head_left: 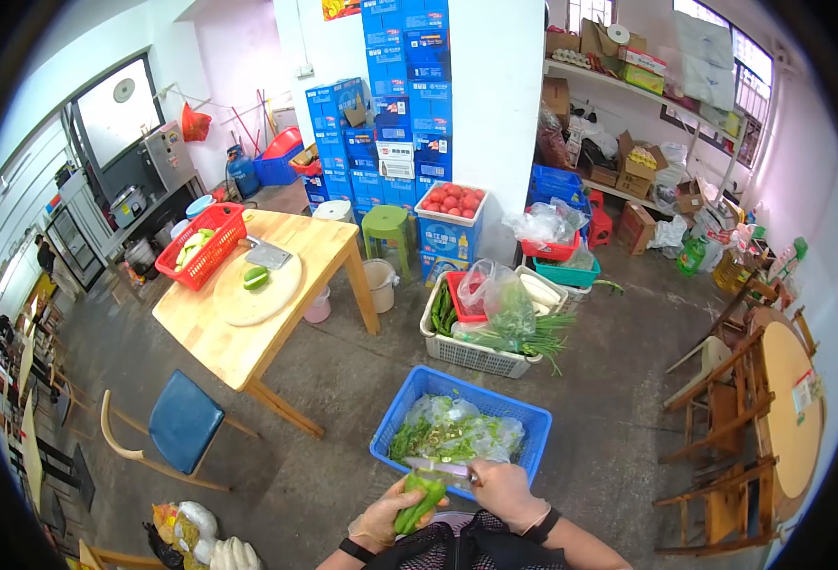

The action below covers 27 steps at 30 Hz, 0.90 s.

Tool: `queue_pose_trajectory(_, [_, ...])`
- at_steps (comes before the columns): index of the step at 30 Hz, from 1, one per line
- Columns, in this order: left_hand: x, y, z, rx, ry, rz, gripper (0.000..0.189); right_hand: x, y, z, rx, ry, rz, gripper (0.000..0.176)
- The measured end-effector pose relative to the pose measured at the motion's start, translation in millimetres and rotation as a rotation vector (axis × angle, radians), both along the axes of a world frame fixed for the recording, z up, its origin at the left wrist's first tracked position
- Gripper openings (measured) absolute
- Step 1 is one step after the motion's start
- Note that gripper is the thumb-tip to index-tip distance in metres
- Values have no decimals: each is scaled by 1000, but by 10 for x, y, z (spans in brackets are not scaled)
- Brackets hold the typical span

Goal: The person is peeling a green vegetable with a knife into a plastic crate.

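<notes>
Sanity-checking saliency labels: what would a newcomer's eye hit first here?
Probably the tall stack of blue boxes at top centre, with red tomatoes on shorter boxes to its right. Then the blue basket at lower centre, on the floor. At bottom centre, the left hand holds a green vegetable and the right hand a knife.
</notes>
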<state>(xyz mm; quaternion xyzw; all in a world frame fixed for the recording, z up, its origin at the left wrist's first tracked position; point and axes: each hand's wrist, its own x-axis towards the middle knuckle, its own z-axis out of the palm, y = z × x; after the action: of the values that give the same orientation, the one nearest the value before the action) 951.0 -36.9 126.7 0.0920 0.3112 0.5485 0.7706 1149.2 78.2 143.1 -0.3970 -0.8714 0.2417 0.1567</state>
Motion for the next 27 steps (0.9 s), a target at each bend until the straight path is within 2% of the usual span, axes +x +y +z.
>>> queue_pose_trajectory(4, [-27, 10, -39, 0, 5, -37, 59, -65, 21, -44, 88, -12, 36, 6])
queue_pose_trajectory(10, [-43, 17, 7, 48, -54, -25, 56, 19, 99, -172, 181, -56, -48, 4])
queue_pose_trajectory(14, [-92, -1, -95, 17, -51, -12, 56, 80, 198, -394, 132, -69, -63, 4])
queue_pose_trajectory(18, [-95, -21, -105, -53, -82, -10, 57, 72, 201, -356, 30, -129, -37, 7])
queue_pose_trajectory(20, [-103, -78, -130, -82, -83, -5, 58, 153, 284, -582, 1, -196, -82, 9])
queue_pose_trajectory(22, [-135, -144, -121, 132, -272, -75, 60, 205, 352, -624, -25, -258, -131, 11])
queue_pose_trajectory(24, [-173, -138, -194, 107, -197, -73, 62, 247, 328, -622, -116, -278, -164, 13])
queue_pose_trajectory(25, [-189, -128, -218, 82, -120, -85, 63, 226, 297, -599, -120, -279, -161, 13])
queue_pose_trajectory(27, [-173, -81, -232, 104, -129, -87, 63, 148, 256, -498, -106, -120, -75, 11])
